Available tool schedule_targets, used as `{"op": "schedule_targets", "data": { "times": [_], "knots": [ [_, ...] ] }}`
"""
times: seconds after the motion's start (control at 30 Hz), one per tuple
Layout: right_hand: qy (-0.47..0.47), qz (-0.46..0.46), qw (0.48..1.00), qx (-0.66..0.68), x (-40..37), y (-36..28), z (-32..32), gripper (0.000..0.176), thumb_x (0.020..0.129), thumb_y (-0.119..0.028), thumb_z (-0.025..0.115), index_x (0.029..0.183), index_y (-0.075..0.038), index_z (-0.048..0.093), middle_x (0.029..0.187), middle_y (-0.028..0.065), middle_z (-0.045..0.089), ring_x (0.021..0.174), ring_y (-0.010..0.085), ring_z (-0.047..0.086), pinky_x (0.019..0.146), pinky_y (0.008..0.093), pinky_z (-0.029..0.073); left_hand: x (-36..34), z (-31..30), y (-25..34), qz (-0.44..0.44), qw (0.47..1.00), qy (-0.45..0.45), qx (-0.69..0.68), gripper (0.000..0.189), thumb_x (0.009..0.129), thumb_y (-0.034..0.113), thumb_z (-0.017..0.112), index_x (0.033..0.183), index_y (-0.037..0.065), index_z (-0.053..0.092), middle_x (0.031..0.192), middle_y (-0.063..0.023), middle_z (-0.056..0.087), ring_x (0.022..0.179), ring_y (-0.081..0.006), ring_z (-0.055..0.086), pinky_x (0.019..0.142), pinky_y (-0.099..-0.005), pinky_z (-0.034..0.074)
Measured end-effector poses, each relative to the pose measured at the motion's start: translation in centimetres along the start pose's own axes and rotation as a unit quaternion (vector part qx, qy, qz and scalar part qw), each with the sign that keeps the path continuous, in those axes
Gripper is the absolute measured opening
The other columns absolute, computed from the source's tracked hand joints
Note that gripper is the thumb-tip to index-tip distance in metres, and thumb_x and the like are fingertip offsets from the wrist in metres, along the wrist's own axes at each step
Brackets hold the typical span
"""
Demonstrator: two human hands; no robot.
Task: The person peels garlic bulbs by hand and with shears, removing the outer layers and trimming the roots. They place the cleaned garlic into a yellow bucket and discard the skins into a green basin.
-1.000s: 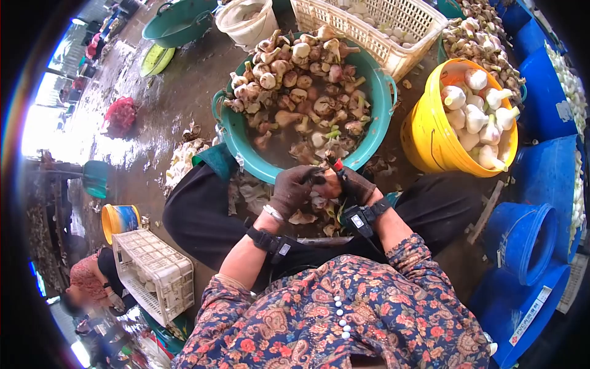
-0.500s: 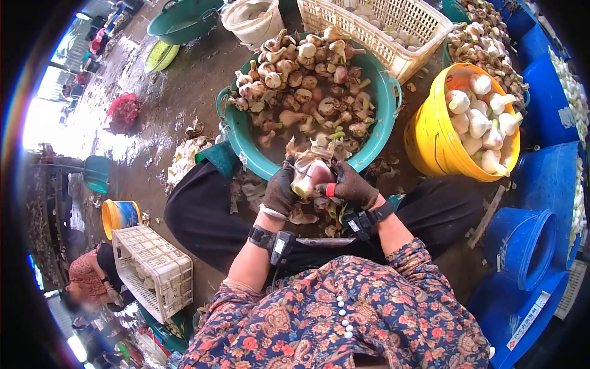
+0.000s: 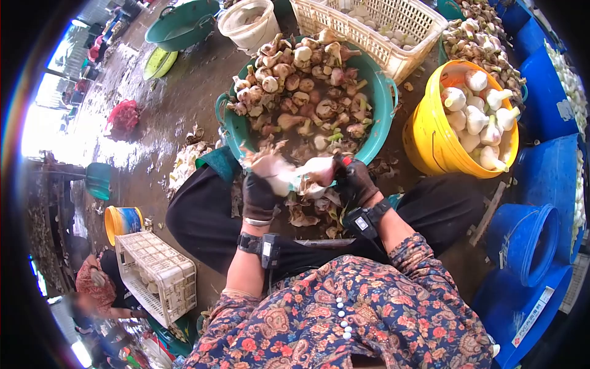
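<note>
My left hand [image 3: 261,198], in a dark glove, is closed on loose papery garlic skin [image 3: 270,167], which is smeared by motion. Closed on a pinkish-white garlic bulb [image 3: 318,170] is my gloved right hand [image 3: 357,184], with a red band on one finger. A strip of skin stretches between the two hands. Both hands are over the near rim of a green tub [image 3: 382,132], which holds unpeeled garlic [image 3: 301,83] in murky water. Right of the tub, a yellow bucket [image 3: 424,138] contains clean white bulbs [image 3: 476,120].
Beyond the tub is a cream crate [image 3: 399,58] beside a white bucket [image 3: 249,31]. Blue containers [image 3: 522,240] line the right side. Peelings [image 3: 190,161] lie on the wet floor. At the left, a person [image 3: 95,280] sits near another crate [image 3: 160,270].
My hands have moved apart, the left one leftward with skin pulled from the bulb. The bulb is now at my right hand. The person at the left has shifted posture.
</note>
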State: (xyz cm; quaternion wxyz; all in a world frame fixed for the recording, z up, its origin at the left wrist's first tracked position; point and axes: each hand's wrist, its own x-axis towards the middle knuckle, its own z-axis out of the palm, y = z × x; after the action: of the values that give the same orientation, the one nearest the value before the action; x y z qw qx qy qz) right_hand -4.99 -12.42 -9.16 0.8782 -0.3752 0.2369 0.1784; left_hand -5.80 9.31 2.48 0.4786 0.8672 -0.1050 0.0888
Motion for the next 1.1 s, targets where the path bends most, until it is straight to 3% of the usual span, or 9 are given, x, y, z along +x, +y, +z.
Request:
{"op": "schedule_targets", "data": {
  "times": [0.07,0.1,0.17,0.23,0.27,0.4,0.5,0.63,1.1],
  "knots": [
    [0.002,-0.02,1.0,-0.013,0.8,0.2,-0.9,0.025,0.082,-0.03,0.063,0.09,-0.006,0.062,0.063,0.001,0.056,0.052,0.0108,0.051,0.046,0.0239,0.038,0.8,-2.4,0.1,0.046,0.951,-0.11,0.285,0.027,0.075,0.015,0.062,0.099,0.001,0.059,0.091,-0.0077,0.064,0.084,-0.0186,0.062,0.076,-0.0326,0.048],
    [0.003,-0.038,0.999,-0.027,1.1,0.2,-1.5,0.024,0.082,-0.03,0.063,0.088,-0.006,0.062,0.063,0.0009,0.055,0.052,0.0105,0.05,0.046,0.0238,0.038,0.4,-3.0,0.1,-0.115,0.992,-0.022,-0.045,0.026,0.072,0.017,0.064,0.093,0.004,0.061,0.089,-0.0039,0.063,0.082,-0.0165,0.061,0.075,-0.0319,0.048],
    [0.005,-0.071,0.996,-0.059,1.3,0.0,-2.5,0.024,0.083,-0.03,0.062,0.084,-0.006,0.062,0.061,0.0008,0.053,0.051,0.0098,0.048,0.045,0.0236,0.036,-1.1,-3.6,-16.9,0.174,0.957,-0.221,-0.065,0.028,0.077,0.018,0.063,0.101,0.004,0.061,0.092,-0.0059,0.063,0.081,-0.0142,0.06,0.073,-0.0298,0.048],
    [0.0,-0.101,0.991,-0.093,1.7,-0.1,-2.6,0.024,0.084,-0.03,0.061,0.08,-0.006,0.062,0.06,0.0006,0.051,0.051,0.0091,0.046,0.045,0.0235,0.035,2.1,-4.0,1.7,-0.321,0.879,-0.27,-0.227,0.051,0.079,0.029,0.067,0.118,0.0,0.052,0.103,-0.0115,0.062,0.086,-0.0171,0.06,0.077,-0.0288,0.047],
    [0.018,0.002,1.0,0.003,0.0,-1.9,-0.9,0.022,0.082,-0.028,0.063,0.079,-0.006,0.063,0.061,-0.001,0.052,0.051,0.0079,0.046,0.045,0.0236,0.034,1.4,-2.6,0.4,-0.278,0.903,-0.319,-0.079,0.075,0.078,0.04,0.069,0.131,-0.003,0.039,0.113,-0.0175,0.058,0.093,-0.0221,0.059,0.084,-0.0296,0.045],
    [-0.079,-0.255,0.925,-0.27,-3.0,-2.8,2.7,0.016,0.08,-0.023,0.067,0.078,-0.007,0.063,0.062,-0.0029,0.053,0.054,0.0065,0.047,0.046,0.024,0.036,0.4,2.9,0.6,-0.178,0.948,-0.226,-0.135,0.088,0.071,0.031,0.078,0.136,-0.002,0.028,0.13,-0.02,0.044,0.114,-0.0233,0.049,0.095,-0.0322,0.04],
    [0.035,0.038,0.979,-0.195,-3.3,-3.4,2.9,0.022,0.085,-0.028,0.064,0.08,-0.006,0.063,0.06,-0.0056,0.05,0.054,0.0055,0.045,0.046,0.0247,0.035,0.3,4.8,1.2,-0.174,0.956,-0.192,-0.139,0.083,0.069,0.031,0.079,0.131,-0.002,0.035,0.123,-0.0185,0.049,0.109,-0.0224,0.051,0.091,-0.033,0.043],
    [0.005,-0.111,0.951,-0.288,-1.7,-1.0,1.2,0.022,0.087,-0.025,0.061,0.08,-0.004,0.062,0.06,-0.0055,0.049,0.056,0.0057,0.043,0.047,0.025,0.035,-0.5,6.0,-1.0,-0.068,0.987,-0.142,-0.039,0.072,0.069,0.03,0.079,0.122,-0.002,0.041,0.115,-0.0166,0.053,0.103,-0.0214,0.054,0.086,-0.0323,0.045],
    [-0.029,-0.16,0.942,-0.294,-3.9,-2.9,3.0,0.02,0.087,-0.016,0.054,0.085,0.002,0.063,0.071,0.0003,0.059,0.062,0.0079,0.051,0.053,0.0265,0.042,-0.7,6.2,0.7,-0.246,0.915,-0.09,-0.306,0.053,0.082,0.031,0.063,0.124,0.003,0.045,0.108,-0.009,0.055,0.092,-0.0147,0.055,0.079,-0.0258,0.045]
  ]
}}
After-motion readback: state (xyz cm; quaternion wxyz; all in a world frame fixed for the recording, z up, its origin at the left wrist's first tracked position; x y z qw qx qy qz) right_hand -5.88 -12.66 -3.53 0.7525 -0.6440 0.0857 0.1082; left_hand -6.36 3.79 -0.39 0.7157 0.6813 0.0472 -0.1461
